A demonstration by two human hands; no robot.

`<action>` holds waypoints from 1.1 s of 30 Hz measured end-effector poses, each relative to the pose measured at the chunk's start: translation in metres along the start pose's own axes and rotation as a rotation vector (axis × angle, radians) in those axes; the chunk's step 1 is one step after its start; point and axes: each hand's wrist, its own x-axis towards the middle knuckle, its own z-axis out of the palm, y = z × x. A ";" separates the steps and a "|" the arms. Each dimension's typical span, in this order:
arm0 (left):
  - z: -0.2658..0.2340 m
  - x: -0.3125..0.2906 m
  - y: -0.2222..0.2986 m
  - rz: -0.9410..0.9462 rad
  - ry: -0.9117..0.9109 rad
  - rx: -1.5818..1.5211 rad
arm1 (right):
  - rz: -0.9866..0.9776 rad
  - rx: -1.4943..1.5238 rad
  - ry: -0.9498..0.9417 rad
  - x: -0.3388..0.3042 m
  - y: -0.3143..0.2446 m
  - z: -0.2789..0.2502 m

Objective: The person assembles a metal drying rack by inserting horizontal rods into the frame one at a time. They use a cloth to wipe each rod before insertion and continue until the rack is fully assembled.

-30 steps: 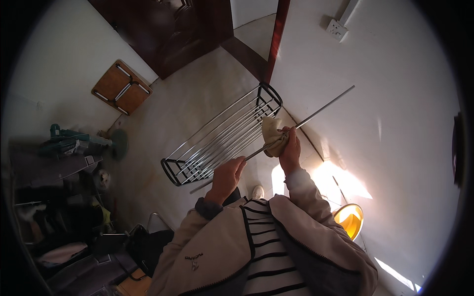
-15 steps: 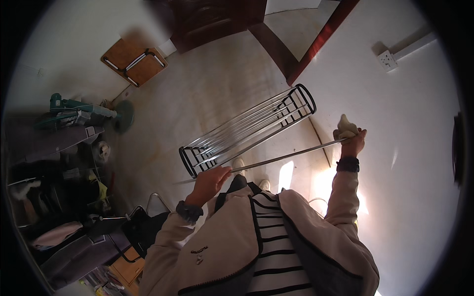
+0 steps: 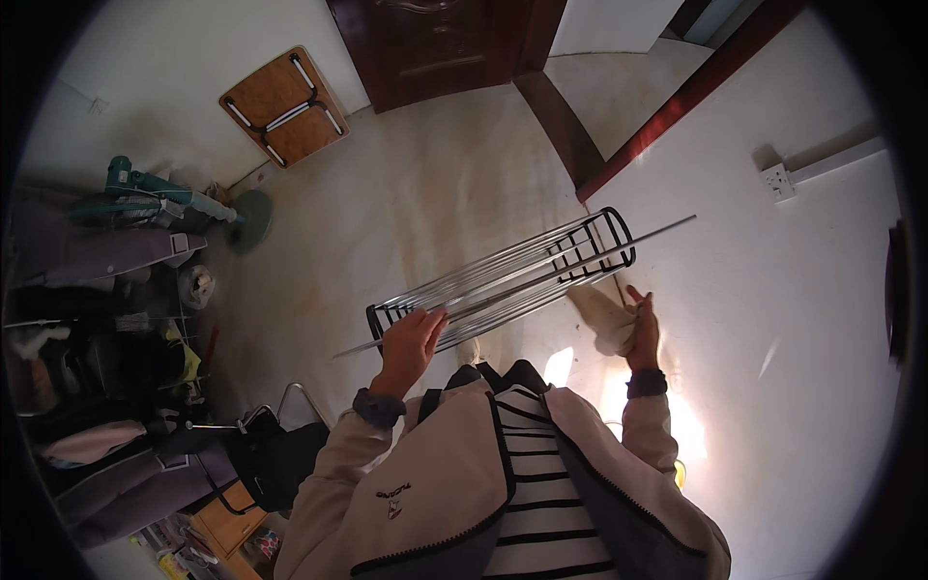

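My left hand (image 3: 411,348) is closed around a thin metal rod (image 3: 667,228) near its left end. The rod slants up to the right, across the view of a silver rack (image 3: 498,259) with black end frames. Below the rod's right half, my right hand (image 3: 643,329) grips a crumpled cream cloth (image 3: 601,317), apart from the rod, with one finger sticking out. The rack stands on the floor just ahead of my feet, its long bars running left to right. Part of its near left end is hidden behind my left hand.
A folded wooden table (image 3: 285,106) leans on the far left wall. A green fan (image 3: 174,203) and cluttered shelves (image 3: 97,387) line the left side, with a black chair (image 3: 275,459) nearer. A dark red door (image 3: 435,48) is ahead; a white wall (image 3: 783,319) bounds the right.
My right hand has come off the rod's right end with the cloth and moved left and down. The rod now lies across the view of the rack, still in my left hand.
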 end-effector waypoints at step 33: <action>0.172 0.040 0.047 -0.029 -0.110 -0.196 | 0.277 0.169 0.048 0.100 0.028 -0.015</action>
